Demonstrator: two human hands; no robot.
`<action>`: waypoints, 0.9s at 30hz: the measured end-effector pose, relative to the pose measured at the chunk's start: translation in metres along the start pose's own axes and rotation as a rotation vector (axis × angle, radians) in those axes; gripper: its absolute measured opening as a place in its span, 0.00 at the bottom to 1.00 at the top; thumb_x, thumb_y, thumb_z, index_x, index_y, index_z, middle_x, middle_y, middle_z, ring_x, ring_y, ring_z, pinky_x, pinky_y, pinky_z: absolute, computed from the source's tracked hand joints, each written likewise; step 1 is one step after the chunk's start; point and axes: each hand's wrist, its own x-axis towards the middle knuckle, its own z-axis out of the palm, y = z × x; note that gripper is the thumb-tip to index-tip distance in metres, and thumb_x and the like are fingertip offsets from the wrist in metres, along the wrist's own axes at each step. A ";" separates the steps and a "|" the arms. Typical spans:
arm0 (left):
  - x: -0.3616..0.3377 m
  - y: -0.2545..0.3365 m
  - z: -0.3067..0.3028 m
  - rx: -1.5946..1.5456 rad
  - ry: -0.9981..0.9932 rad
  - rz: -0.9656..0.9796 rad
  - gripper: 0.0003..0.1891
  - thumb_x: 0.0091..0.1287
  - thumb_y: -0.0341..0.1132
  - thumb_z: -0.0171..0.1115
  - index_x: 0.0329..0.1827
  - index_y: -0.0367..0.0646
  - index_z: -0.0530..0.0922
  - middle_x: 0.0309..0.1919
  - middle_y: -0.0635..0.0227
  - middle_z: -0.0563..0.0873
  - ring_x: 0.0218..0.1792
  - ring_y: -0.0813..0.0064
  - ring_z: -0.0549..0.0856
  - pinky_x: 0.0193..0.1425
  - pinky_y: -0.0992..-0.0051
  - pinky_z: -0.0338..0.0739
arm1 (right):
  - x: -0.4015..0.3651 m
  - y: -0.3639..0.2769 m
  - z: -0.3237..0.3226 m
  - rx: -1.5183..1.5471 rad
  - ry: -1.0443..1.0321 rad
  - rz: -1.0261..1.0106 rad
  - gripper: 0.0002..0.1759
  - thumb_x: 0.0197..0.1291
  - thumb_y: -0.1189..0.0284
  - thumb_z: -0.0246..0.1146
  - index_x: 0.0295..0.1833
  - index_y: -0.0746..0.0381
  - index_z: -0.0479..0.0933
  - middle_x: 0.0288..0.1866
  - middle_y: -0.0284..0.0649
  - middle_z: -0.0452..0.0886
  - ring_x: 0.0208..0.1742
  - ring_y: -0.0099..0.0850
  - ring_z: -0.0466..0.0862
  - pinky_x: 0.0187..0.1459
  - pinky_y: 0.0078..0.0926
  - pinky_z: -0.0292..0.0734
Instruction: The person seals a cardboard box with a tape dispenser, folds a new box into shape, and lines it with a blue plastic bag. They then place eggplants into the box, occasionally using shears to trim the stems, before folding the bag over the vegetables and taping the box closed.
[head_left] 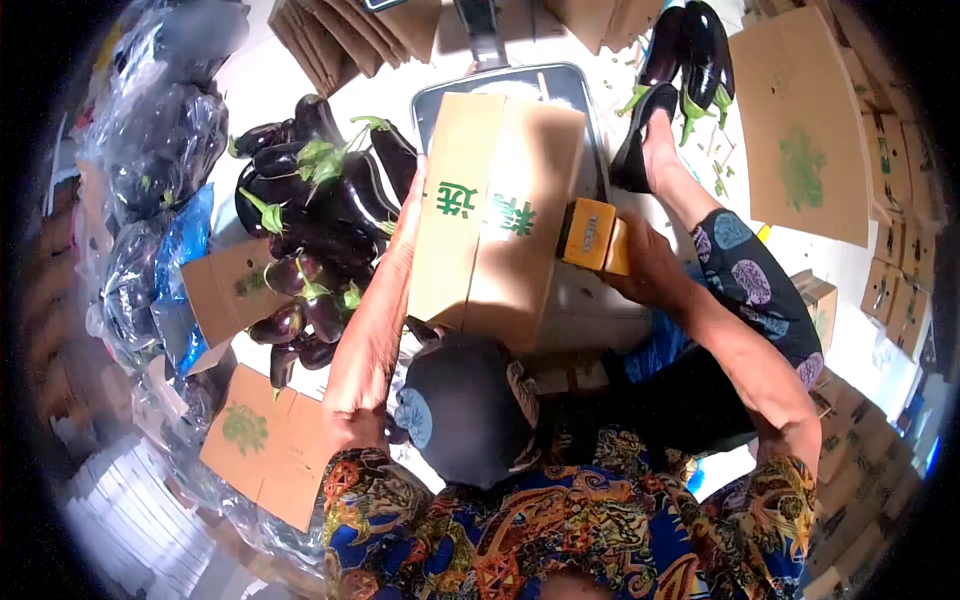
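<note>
A closed cardboard box [460, 255] with green characters rests on the metal platform of a scale [592, 300]. My left hand [417, 185] lies along the box's left side, fingers stretched out and partly hidden by its edge. At the right side, my right hand [648, 265] is wrapped around a yellow tape dispenser [588, 235] with a dark label. The dispenser is right at the box's right edge. Left of my left forearm lies a pile of dark purple eggplants [345, 190] with green stems.
More eggplants [690, 55] lie at the upper right, by my shoe [632, 145]. Flat cardboard [805, 130] stands on the right, and folded cartons [350, 35] lean at the back. Plastic bags of eggplants [150, 170] line the left, with an open carton flap [225, 290] beside the pile.
</note>
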 end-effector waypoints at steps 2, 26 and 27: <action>0.005 0.008 -0.005 -0.001 -0.001 0.006 0.35 0.74 0.57 0.42 0.74 0.39 0.57 0.65 0.54 0.72 0.63 0.64 0.75 0.65 0.67 0.74 | 0.000 -0.018 -0.020 -0.072 0.043 -0.050 0.37 0.45 0.63 0.75 0.55 0.66 0.62 0.43 0.57 0.76 0.44 0.56 0.80 0.41 0.49 0.77; -0.054 0.045 -0.033 0.502 0.276 0.422 0.20 0.75 0.44 0.50 0.65 0.46 0.70 0.53 0.61 0.81 0.50 0.71 0.83 0.54 0.70 0.81 | 0.144 -0.200 -0.008 -0.470 -0.199 -0.330 0.31 0.50 0.57 0.68 0.48 0.71 0.70 0.35 0.51 0.83 0.35 0.43 0.85 0.37 0.36 0.81; -0.051 0.046 -0.036 0.367 0.259 0.388 0.21 0.75 0.45 0.50 0.66 0.45 0.69 0.55 0.61 0.80 0.53 0.70 0.82 0.57 0.69 0.80 | 0.145 -0.199 -0.012 -0.446 -0.205 -0.318 0.31 0.50 0.56 0.68 0.49 0.71 0.70 0.35 0.52 0.83 0.36 0.43 0.85 0.37 0.36 0.81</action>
